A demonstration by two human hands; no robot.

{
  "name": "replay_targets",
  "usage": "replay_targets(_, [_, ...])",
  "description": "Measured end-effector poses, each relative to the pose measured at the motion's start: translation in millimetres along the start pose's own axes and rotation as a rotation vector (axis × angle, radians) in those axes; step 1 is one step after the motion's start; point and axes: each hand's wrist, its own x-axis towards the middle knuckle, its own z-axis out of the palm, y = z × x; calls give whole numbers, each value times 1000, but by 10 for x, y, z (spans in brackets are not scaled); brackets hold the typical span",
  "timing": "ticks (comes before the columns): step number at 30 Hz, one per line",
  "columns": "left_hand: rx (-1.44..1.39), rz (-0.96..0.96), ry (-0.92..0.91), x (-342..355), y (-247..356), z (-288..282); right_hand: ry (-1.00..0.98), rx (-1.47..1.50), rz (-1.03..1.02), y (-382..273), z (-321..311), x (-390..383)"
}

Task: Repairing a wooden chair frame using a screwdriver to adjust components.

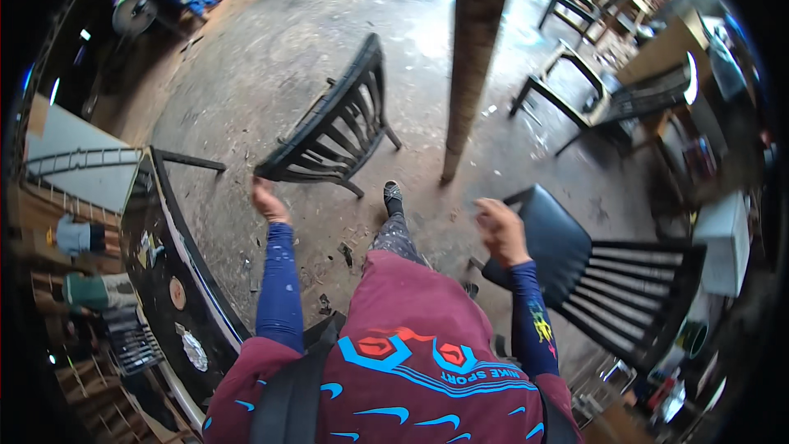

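Note:
My left hand [269, 202] is at the left end of the top rail of a dark slatted chair [329, 136]. Its fingers look stretched out; I cannot tell whether they touch the rail. That chair stands with its slatted back towards me, hiding most of its seat. On the right, my right hand [499, 232] is held with its fingers loosely bent and apart, nothing in them. Close beside it is a second chair [549, 238], with a smooth black seat and a back of thin black slats.
A wooden post [477, 57] rises between the chairs. Along my left runs a dark-topped table [168, 251] with small things on it. Several chair frames [612, 103] stand at the far right. Debris [345, 255] lies on the concrete floor by my foot [393, 197].

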Motion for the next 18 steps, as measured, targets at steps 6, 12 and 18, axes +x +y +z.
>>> replay_targets(6, [-488,-126,379,137,-245,588,494,470,-221,-791,1443,2728])
replay_targets(12, [-365,-93,138,1051,213,556,11,1133,110,-914,2042,4702])
replay_targets(18, [-502,-18,617,3015,512,630,-99,962,82,-1898,2978,6053])
